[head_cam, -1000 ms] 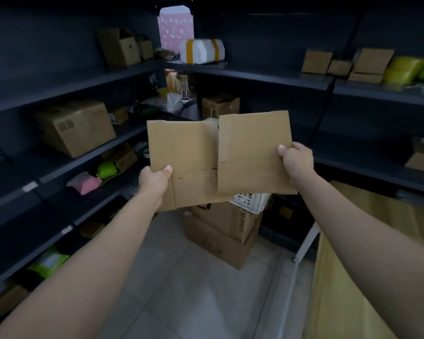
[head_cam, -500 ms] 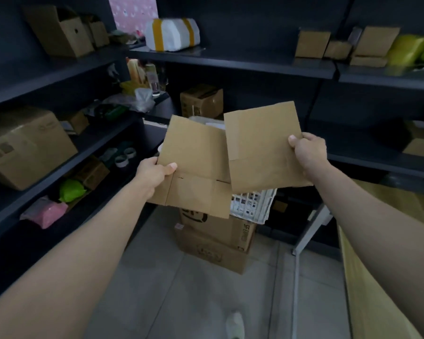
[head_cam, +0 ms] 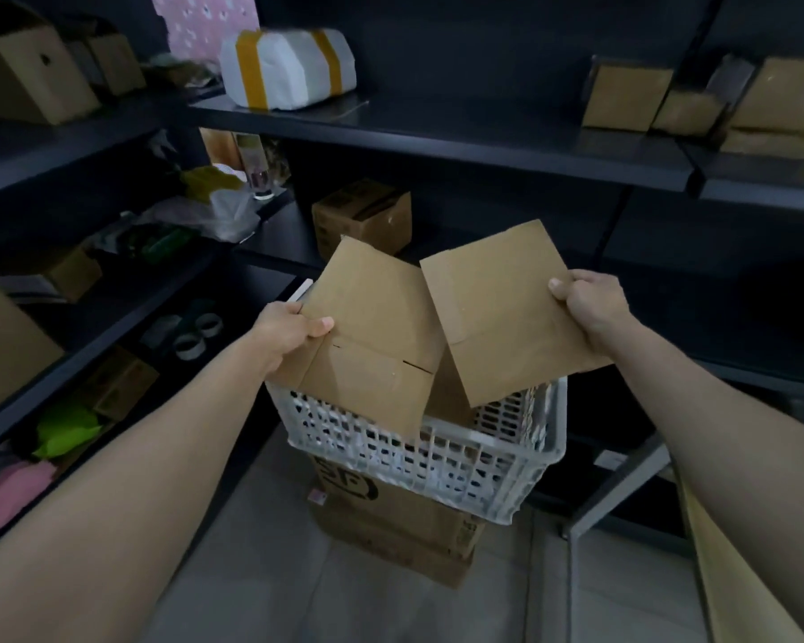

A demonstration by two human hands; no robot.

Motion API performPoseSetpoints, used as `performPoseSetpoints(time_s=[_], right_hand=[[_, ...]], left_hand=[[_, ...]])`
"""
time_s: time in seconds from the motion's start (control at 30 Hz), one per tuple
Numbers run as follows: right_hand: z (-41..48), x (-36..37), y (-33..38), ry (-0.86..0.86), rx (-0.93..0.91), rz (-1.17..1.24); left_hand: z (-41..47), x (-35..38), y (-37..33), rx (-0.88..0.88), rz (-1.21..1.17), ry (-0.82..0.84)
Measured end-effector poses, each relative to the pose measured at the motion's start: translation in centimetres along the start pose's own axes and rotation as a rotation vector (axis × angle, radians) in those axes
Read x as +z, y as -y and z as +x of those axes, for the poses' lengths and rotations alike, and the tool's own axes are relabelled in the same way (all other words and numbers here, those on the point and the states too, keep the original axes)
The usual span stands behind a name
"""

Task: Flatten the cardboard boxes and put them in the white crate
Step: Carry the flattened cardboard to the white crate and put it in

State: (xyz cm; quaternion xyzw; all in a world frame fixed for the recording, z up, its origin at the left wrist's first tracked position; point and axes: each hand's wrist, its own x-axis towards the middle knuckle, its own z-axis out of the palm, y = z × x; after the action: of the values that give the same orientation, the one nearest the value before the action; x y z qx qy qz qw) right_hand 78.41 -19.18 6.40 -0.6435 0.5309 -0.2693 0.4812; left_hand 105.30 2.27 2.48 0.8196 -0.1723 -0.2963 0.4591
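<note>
Cardboard in the head view: the left hand (head_cam: 288, 331) pinches the left box (head_cam: 372, 336) and the right hand (head_cam: 590, 304) pinches the right box (head_cam: 507, 313), both flat. They have come down and now dip into the white crate (head_cam: 437, 461) just under the hands, so letting go looks next. The boxes hide the fingers behind them and most of the crate's inside.

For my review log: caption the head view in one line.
Left hand grips left box, right hand grips right box, both over the white crate.
</note>
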Motion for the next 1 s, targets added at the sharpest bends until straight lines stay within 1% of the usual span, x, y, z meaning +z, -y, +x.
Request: performPoseSetpoints(time_s=[0.17,0.33,0.47,0.6,0.73,0.9,1.0], right_hand=[[3.5,1.9,0.5,-0.029,0.054,0.011],[5.6,4.5,1.0,-0.098,0.091,0.052],[6.9,7.8,0.6,-0.147,0.151,0.095],[7.8,11.4,-0.8,-0.126,0.24,0.12],[8.8,13.7,-1.6,-0.11,0.314,0.133],[10.0,15.4,-2.6,-0.08,0.338,0.136],[10.8,16.0,-3.0,-0.021,0.341,0.117]], left_hand=[[6.2,0.2,-1.1,-0.023,0.001,0.073],[11.9,0.6,-1.5,-0.07,-0.022,0.197],[14.4,1.3,-1.7,-0.098,-0.036,0.272],[15.6,2.6,-1.7,-0.106,-0.047,0.366],[16.2,3.9,-1.2,-0.132,-0.049,0.346],[15.9,5.5,-0.2,-0.2,-0.089,0.269],[15.4,6.2,0.5,-0.225,-0.126,0.227]])
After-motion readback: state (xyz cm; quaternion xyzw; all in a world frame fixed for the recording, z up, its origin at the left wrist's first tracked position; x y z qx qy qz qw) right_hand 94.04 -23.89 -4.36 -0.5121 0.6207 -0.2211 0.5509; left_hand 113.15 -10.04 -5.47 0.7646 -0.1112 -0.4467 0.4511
